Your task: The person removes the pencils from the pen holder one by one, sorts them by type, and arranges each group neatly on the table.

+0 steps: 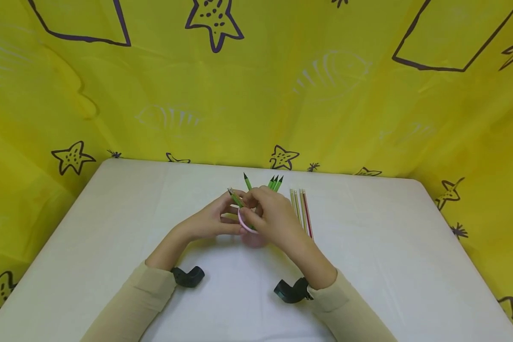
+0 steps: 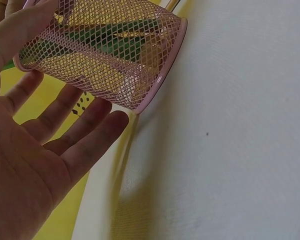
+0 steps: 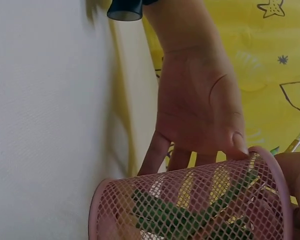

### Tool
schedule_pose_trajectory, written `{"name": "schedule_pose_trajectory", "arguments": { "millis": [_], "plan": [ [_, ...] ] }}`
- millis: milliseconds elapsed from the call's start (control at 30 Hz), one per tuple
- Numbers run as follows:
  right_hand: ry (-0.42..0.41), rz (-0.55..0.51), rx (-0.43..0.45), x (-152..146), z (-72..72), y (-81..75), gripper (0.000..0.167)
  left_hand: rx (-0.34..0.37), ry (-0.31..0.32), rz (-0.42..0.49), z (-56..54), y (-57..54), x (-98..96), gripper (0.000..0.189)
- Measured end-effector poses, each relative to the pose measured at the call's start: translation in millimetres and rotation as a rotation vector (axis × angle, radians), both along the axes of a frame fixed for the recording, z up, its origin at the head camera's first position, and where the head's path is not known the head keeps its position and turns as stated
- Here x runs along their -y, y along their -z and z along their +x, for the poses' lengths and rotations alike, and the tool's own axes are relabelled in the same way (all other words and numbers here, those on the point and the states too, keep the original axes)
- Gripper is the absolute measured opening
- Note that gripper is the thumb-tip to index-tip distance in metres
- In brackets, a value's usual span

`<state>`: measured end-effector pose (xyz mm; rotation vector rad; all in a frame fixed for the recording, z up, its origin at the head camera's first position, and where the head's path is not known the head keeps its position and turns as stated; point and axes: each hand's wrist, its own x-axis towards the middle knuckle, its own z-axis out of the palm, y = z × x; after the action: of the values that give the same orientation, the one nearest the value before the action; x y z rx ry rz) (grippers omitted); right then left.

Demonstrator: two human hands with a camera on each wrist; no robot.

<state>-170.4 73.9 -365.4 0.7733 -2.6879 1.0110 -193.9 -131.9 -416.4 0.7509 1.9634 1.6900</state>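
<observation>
A pink mesh pencil cup (image 1: 254, 241) stands mid-table with dark green pencils visible through its mesh (image 2: 100, 50). My left hand (image 1: 215, 219) holds the cup from the left, thumb near the rim and the other fingers behind the mesh. Over the cup's mouth is my right hand (image 1: 273, 213), its fingers curled and seeming to pinch a green pencil (image 1: 236, 198) that leans left over the rim. The right fingertips are partly hidden. Another green pencil (image 1: 247, 181) and several dark-tipped green pencils (image 1: 276, 183) point up behind the right hand.
Beside the right hand, several yellowish and red pencils (image 1: 301, 209) lie in a row on the white table (image 1: 389, 247). A yellow cloth with drawn stars (image 1: 256, 95) hangs behind. Black wrist devices (image 1: 189, 276) sit at both cuffs.
</observation>
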Motion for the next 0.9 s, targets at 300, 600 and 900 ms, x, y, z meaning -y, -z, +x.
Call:
{"name": "schedule_pose_trajectory", "arguments": {
  "millis": [300, 600, 900],
  "plan": [
    [-0.07, -0.307, 0.11, -10.5, 0.0, -9.5, 0.011, -0.021, 0.01, 0.02, -1.0, 0.1, 1.9, 0.069],
    [-0.119, -0.616, 0.194, -45.3, -2.7, -21.2, 0.015, -0.029, 0.009, 0.013, -2.2, -1.2, -1.5, 0.071],
    [-0.106, -0.817, 0.235, -67.8, -9.6, -30.3, 0.019, -0.009, 0.001, 0.002, -0.4, -1.7, -1.0, 0.074]
  ]
}}
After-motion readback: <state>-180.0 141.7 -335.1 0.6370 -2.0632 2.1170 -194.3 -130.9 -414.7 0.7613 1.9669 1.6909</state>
